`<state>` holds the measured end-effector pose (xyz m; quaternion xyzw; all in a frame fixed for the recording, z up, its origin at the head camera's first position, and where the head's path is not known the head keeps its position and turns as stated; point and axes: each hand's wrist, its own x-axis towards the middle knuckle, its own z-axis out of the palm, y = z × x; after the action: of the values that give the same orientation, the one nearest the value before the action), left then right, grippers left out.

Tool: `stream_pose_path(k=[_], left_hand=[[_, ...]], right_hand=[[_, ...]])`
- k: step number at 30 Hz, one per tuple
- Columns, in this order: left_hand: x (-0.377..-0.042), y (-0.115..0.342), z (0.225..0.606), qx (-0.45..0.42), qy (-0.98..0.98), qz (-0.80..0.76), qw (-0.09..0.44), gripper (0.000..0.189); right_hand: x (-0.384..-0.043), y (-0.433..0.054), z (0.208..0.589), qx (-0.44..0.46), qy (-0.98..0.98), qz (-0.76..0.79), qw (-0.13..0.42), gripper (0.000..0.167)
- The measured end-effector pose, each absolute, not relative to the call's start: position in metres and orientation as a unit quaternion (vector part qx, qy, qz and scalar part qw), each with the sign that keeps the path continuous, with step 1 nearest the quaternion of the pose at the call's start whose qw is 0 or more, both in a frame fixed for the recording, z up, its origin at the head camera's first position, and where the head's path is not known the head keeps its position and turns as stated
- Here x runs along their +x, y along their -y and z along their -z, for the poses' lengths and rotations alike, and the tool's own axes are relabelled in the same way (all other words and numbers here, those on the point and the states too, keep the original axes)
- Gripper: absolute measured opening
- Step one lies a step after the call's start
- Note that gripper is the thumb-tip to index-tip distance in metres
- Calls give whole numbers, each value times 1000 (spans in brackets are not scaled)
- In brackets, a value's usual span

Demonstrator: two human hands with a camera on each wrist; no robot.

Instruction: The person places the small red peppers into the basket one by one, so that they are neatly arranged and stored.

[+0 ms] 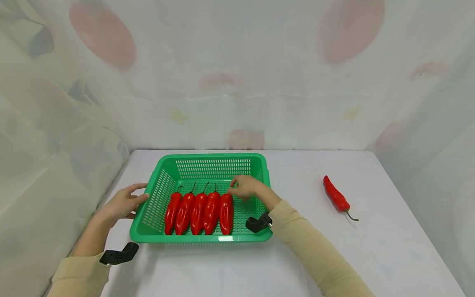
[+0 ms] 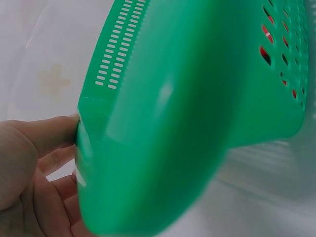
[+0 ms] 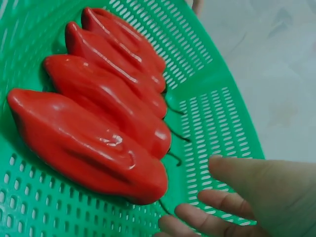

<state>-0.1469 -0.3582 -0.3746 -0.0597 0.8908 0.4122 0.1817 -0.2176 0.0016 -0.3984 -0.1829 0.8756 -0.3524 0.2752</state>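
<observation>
A green plastic basket (image 1: 200, 238) holds a row of several red chili peppers (image 1: 200, 212), side by side with their stems toward the far wall. At its left rim is my left hand (image 1: 124, 203), thumb and fingers holding the edge; in the left wrist view the thumb meets the rim (image 2: 143, 163) and the other fingers pass partly behind it. Inside the basket, my right hand (image 1: 245, 187) is over the stem end of the rightmost pepper (image 3: 94, 148). Its thumb and fingers are apart, with nothing between them, beside that pepper's stem in the right wrist view.
Another red chili pepper (image 1: 337, 196) lies on the white table (image 1: 297, 177) to the right of the basket, stem pointing down and right. Printed pale cloth (image 1: 222, 115) hangs behind the table and along both sides. Each wrist carries a black camera (image 1: 118, 254).
</observation>
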Motion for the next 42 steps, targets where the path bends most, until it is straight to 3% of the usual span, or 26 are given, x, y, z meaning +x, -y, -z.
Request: stream_pose_path(k=[22,42], left_hand=[[-148,363,380,-61,-891,-413,180,64],[-146,359,376,-57,-890,-415,180,62]], right_hand=[[-196,-29,376,-276,-848,437,117,27],[-180,-79,383,-231,-831,507,9,27]])
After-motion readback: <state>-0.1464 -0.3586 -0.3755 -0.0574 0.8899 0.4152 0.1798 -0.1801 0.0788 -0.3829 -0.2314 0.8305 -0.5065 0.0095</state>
